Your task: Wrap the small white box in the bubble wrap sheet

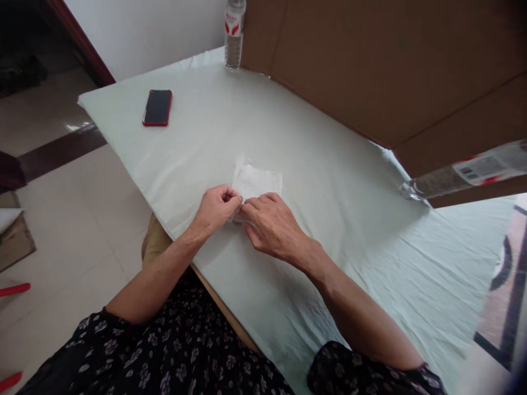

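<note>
A small white packet (258, 181), with a clear, plastic-looking edge, lies on the pale green cloth in front of me. My left hand (218, 207) pinches at the packet's near left corner, thumb against curled fingers. Close beside it, my right hand (272, 224) rests over the near edge with its fingers bent and pressed together on the packet. The fingertips of both hands almost meet, and they hide the near part of the packet.
A phone with a red case (157, 108) lies at the table's far left. One water bottle (233, 38) stands at the back against a large brown cardboard sheet (349, 66). Another bottle (465, 171) is at the right by the cardboard. The table's left edge (135, 184) runs beside my left forearm.
</note>
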The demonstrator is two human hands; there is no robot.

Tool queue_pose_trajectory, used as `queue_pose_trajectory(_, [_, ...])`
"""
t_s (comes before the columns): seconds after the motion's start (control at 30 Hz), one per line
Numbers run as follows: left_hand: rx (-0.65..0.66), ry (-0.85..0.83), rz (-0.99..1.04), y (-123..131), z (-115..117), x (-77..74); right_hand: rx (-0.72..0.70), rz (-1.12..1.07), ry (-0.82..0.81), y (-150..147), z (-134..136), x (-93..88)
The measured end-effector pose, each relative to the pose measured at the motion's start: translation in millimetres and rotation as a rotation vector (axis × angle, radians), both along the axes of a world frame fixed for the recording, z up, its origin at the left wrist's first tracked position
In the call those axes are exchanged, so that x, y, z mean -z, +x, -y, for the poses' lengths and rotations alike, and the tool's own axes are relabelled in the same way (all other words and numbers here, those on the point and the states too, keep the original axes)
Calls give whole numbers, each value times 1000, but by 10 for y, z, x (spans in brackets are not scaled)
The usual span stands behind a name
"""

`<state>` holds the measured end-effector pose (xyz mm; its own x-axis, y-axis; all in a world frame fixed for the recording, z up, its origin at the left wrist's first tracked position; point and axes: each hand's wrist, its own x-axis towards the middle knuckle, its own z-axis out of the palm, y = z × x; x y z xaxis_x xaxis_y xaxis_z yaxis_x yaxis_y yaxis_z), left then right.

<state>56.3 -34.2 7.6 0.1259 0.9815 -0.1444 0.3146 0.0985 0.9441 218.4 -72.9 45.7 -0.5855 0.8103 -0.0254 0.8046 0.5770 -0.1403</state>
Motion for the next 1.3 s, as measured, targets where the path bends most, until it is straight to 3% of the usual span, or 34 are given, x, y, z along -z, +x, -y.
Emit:
queue_pose_trajectory(0.2, [400, 34, -162, -161, -50, -193, 5, -97, -32, 69, 45, 9])
queue_pose_trajectory(0.33, [523, 202, -290, -170, -51, -223, 21, -132, -35, 86, 31, 23])
queue_pose_trajectory(0.5, [465, 487, -505, -101, 61, -49, 48, -340, 44, 186, 53, 76])
queue_pose_trajectory(0.6, [393, 686, -559, -99, 114, 75, 304, -509, 161, 362, 129, 118])
queue_pose_trajectory(0.67, [386, 763, -545, -105, 127, 126, 538, -537, 96, 507, 192, 165])
queue_pose_trajectory(0.77, [437, 752, -514, -107, 133, 160, 746, -478, -174, 663, 279, 270])
queue_pose_trajectory(0.87, [450, 719, -484, -96, 146, 174, 812, -470, -317, 667, 335, 383])
queue_pose_trajectory(1.1, [451, 750, -537, -88, 157, 199, 901, -733, -367, 468, 244, 543])
queue_pose_trajectory(1.3, [431, 733, -602, -69, 129, 136, 923, -947, -389, 321, 104, 618])
